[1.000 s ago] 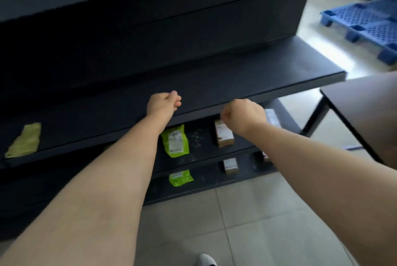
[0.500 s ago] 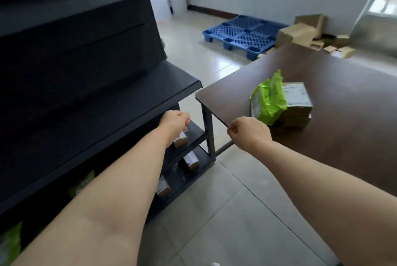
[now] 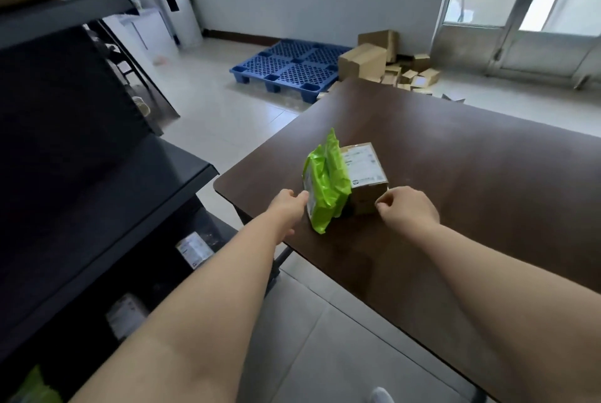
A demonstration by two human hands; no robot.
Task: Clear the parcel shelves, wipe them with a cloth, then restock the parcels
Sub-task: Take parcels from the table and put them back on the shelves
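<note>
On the dark brown table point(image 3: 471, 194) a green plastic parcel point(image 3: 325, 184) stands on edge, leaning against a small labelled cardboard box point(image 3: 366, 168). My left hand point(image 3: 287, 207) reaches over the table's near corner, its fingertips at the green parcel's left side. My right hand point(image 3: 406, 209), fingers loosely curled, is at the box's lower right corner. Neither hand holds anything. The dark parcel shelf point(image 3: 113, 207) runs along the left, its middle board bare.
Lower shelf boards hold a labelled box point(image 3: 194, 249), a second parcel point(image 3: 125, 314) and a green bag point(image 3: 35, 386). A blue pallet point(image 3: 289, 69) and a pile of cardboard boxes point(image 3: 383, 57) sit on the floor behind the table. Tiled floor lies between shelf and table.
My view has swung from the shelf to the table on the right. Both hands moved from the shelf edge to the two parcels, and the left fist has opened.
</note>
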